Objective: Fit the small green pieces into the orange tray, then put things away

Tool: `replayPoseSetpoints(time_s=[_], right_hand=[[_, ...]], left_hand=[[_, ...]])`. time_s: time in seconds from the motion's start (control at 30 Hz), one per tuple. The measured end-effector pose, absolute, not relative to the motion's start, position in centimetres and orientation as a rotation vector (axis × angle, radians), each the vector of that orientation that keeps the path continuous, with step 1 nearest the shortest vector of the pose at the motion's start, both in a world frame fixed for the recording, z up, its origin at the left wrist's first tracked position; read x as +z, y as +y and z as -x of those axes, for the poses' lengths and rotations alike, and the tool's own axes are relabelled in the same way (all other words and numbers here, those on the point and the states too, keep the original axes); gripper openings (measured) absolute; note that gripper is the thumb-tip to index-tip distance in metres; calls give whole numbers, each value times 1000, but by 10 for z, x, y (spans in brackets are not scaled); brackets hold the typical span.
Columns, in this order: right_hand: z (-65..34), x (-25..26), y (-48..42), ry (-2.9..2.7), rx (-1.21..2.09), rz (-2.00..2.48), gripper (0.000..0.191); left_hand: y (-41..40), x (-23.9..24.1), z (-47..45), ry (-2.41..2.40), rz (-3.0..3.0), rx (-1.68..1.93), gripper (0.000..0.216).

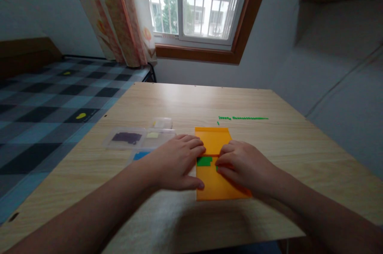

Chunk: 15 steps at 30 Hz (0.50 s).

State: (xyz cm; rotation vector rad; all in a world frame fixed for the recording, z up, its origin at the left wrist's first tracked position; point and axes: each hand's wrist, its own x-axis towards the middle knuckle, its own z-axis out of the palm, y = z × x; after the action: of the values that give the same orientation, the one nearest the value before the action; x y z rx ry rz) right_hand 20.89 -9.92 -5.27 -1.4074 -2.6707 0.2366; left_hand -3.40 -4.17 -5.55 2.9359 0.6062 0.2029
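An orange board (214,190) lies on the table, a raised ridge crossing its middle and another along its far edge. Against the middle ridge, on the left, sits a block of green pieces (204,161). My left hand (179,162) rests over the board's left edge, fingers stretched and thumb apart, holding nothing. My right hand (239,162) is over the board's right side, its thumb and fingers pinched on a small green piece (217,168), mostly hidden by the fingertips.
Beyond the board, a row of small green pieces (249,118) lies on the wooden table (179,102). Clear plastic trays (160,138) at the left hold dark purple pieces (127,138), pale yellow pieces (152,135) and blue pieces (140,155). A checkered bed (60,94) stands left of the table.
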Motion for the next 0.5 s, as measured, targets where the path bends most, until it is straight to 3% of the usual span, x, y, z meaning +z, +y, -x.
replayPoseSetpoints(time_s=[0.27,0.5], right_hand=[[-227,-50,-94,-2758,363,1072,19],[-223,-56,-89,-2803,359,1066,20]], left_hand=[[-42,-55,34,600,-2932,197,68],[-42,-56,33,609,-2939,195,69]])
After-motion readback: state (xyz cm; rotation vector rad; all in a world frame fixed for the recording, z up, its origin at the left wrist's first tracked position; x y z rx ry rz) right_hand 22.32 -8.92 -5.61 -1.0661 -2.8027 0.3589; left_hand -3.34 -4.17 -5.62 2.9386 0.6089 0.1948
